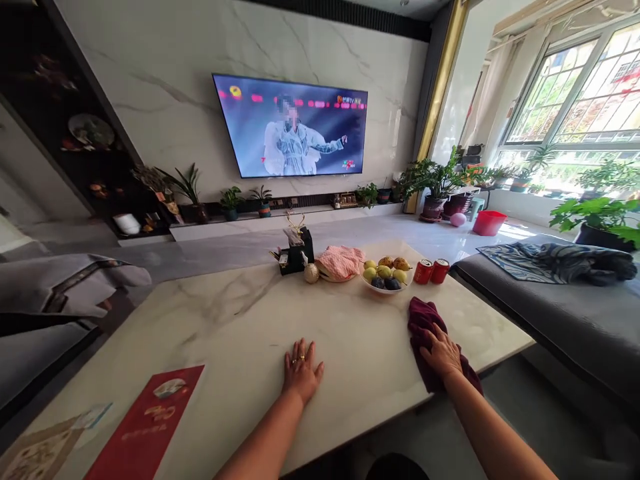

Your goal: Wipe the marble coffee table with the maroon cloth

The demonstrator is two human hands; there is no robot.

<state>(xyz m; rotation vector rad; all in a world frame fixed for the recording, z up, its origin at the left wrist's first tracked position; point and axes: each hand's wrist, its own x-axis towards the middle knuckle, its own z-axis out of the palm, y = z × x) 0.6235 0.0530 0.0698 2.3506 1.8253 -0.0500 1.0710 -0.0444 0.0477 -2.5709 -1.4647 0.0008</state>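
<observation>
My left hand (303, 373) lies flat on the pale marble-patterned table (240, 353), fingers stretched out and slightly apart, with rings on it and nothing held. Over to the right, my right hand (444, 355) rests palm down on a dark maroon cloth (421, 319). Its fingers are spread across the bunched fabric, with the thumb out to the left. The cloth lies at the table's near right edge, and part of it hangs over the edge. Beyond the cloth stand a bowl of fruit (385, 289) and two red cans (431, 271).
A pink cloth (343, 262), a round ornament (311, 273) and a black organizer (293, 260) stand along the table's far side. A red paper folder (145, 423) lies at the near left. A grey sofa seat (550, 300) borders the right, below the windows.
</observation>
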